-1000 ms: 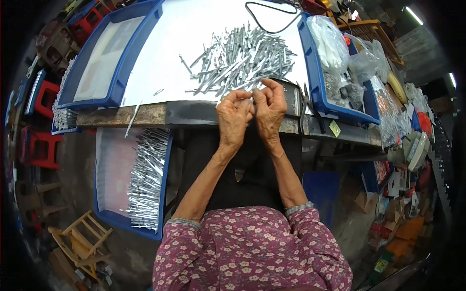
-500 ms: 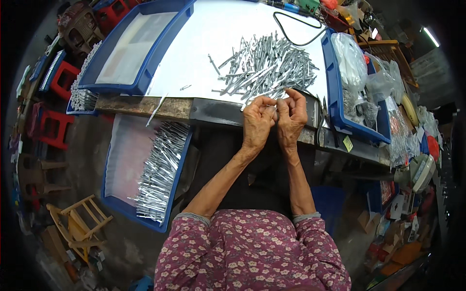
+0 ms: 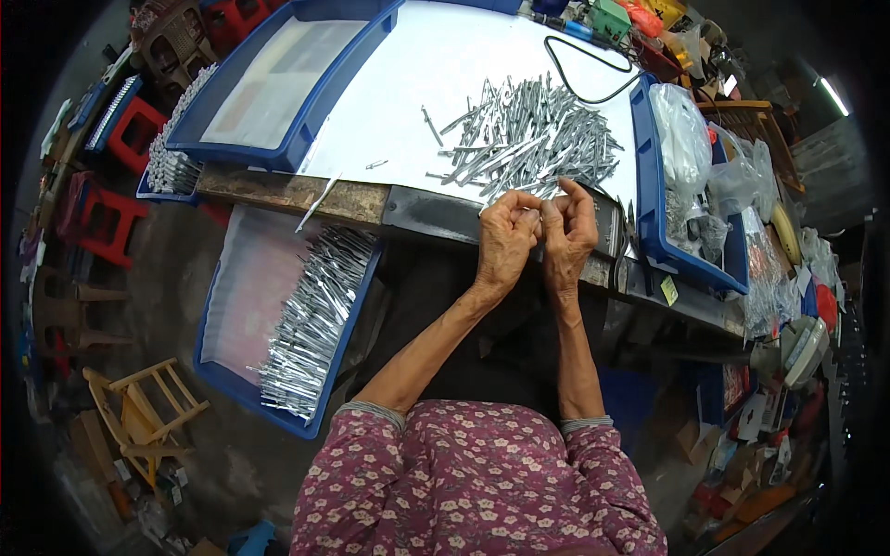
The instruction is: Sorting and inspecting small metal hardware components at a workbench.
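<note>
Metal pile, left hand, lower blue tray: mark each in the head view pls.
Metal pile [image 3: 538, 134]: head view, middle of the heap.
Left hand [image 3: 505, 241]: head view, back of the hand.
Lower blue tray [image 3: 232, 389]: head view, rim nearest the wearer.

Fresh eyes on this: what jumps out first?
Probably the heap of slim silvery pieces on the bright white tabletop. Next, the left hand and right hand, fingertips close together at the heap's near edge; whatever they may hold is too small to make out. Then the blue tray below the table edge at lower left, its right side packed with similar silvery pieces.
</note>
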Demonstrator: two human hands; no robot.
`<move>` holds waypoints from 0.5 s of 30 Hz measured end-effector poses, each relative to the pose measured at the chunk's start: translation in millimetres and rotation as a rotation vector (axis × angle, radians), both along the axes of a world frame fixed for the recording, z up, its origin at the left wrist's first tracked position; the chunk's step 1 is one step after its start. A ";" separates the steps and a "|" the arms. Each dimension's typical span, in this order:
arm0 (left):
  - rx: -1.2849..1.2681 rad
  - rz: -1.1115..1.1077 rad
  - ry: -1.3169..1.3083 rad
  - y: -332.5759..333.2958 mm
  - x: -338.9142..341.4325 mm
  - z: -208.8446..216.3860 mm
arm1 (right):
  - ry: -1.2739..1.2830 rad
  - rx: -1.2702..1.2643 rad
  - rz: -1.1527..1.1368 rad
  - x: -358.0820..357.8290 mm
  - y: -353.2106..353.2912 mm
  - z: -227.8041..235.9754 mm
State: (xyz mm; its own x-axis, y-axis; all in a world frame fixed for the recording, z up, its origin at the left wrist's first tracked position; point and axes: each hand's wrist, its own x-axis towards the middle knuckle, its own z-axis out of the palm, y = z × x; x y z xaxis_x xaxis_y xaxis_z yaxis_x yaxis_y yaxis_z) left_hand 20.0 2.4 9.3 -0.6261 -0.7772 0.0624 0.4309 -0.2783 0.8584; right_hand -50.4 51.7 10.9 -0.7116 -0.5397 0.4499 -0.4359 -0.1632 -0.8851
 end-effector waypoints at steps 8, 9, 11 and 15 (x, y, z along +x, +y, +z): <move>-0.015 0.005 -0.006 1.1 -1.5 -2.6 | 0.020 0.166 -0.149 1.3 -2.2 5.4; -0.004 -0.005 0.006 0.7 -1.0 -1.8 | 0.040 0.190 -0.152 -4.2 -1.2 2.5; 0.004 0.000 -0.002 -1.9 1.5 1.1 | 0.060 0.215 -0.147 -4.4 -1.1 1.6; 0.053 -0.002 0.041 -4.1 2.4 -0.3 | 0.031 0.049 0.047 1.8 -0.2 1.9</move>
